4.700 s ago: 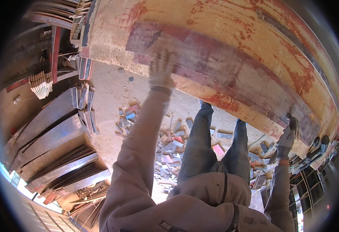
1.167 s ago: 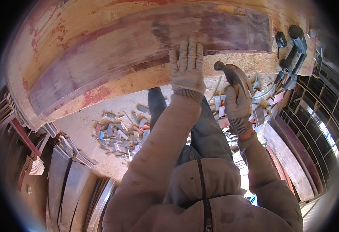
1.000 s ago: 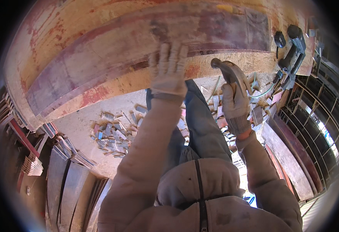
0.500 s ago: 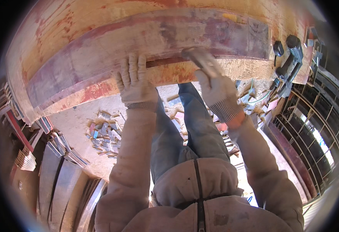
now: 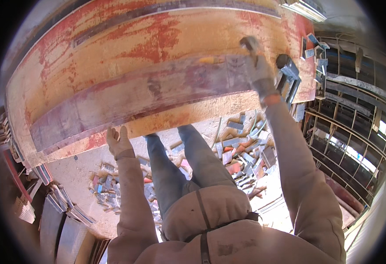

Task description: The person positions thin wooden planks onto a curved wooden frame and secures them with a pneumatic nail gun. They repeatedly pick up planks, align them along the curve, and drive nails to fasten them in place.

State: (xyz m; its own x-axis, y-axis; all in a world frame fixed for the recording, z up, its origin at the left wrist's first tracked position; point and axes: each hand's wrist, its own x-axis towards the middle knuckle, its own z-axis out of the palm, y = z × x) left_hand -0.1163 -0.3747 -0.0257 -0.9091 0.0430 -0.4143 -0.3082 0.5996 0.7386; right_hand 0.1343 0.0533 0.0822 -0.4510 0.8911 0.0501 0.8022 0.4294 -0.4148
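Observation:
A long curved purplish-brown board point(image 5: 153, 90) lies near the front edge of a wide worktable point(image 5: 127, 44) stained orange and red. My gloved left hand point(image 5: 119, 141) is at the table's front edge by the board's left part, fingers apart and holding nothing. Raised over the board's right end, my gloved right hand point(image 5: 260, 72) grips a hammer point(image 5: 250, 44), its dark head pointing away from me and smeared by motion. Just right of that hand stands a dark power tool point(image 5: 288, 68), partly hidden by my forearm. A small yellow-orange object point(image 5: 208, 60) rests on the board's far edge.
Offcuts point(image 5: 246, 154) lie heaped on the floor around my legs. At the right is a metal-barred rack point(image 5: 347, 145); curved panels point(image 5: 65, 229) lean at lower left. Another long dark strip point(image 5: 158, 11) lies along the table's far side, and small blocks point(image 5: 309, 50) sit at its right edge.
My right hand has lifted the hammer away from the board's front edge, toward the far right. My left hand has come off the board, down and to the left. The view has shifted.

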